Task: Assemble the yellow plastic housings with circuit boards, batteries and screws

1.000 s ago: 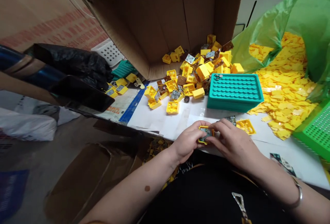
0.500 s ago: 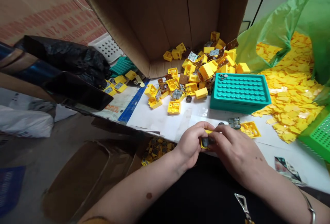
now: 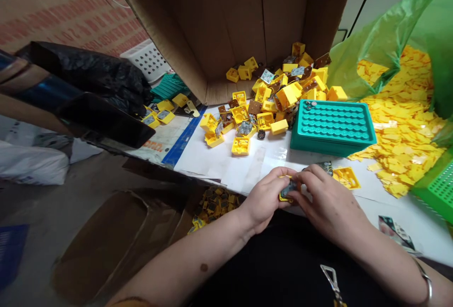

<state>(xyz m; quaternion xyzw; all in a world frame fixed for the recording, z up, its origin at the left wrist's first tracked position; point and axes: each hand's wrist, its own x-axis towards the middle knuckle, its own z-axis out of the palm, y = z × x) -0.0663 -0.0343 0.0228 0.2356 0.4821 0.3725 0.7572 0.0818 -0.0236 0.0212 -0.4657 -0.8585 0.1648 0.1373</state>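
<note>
My left hand (image 3: 266, 197) is closed around a small yellow plastic case (image 3: 282, 198) with a dark grey panel (image 3: 289, 188) set in its face. Bent over the same case from the other side is my right hand (image 3: 323, 197), its fingertips on the panel and the case edge. The fingers cover much of the piece. Just beyond my right hand lie an open yellow case (image 3: 347, 178) with wires inside and a dark circuit piece (image 3: 327, 167), partly hidden by the fingers.
A teal tray block (image 3: 334, 125) with small round parts in one corner stands behind my hands. Yellow cases (image 3: 288, 95) are heaped before a cardboard box (image 3: 233, 19). Flat yellow pieces (image 3: 403, 123) spill from a green bag (image 3: 382, 57). A green basket (image 3: 437, 179) sits at right.
The panel shows more plainly in the case, and my right fingers have shifted on it, the index finger lifting slightly. The whole view has moved a little.
</note>
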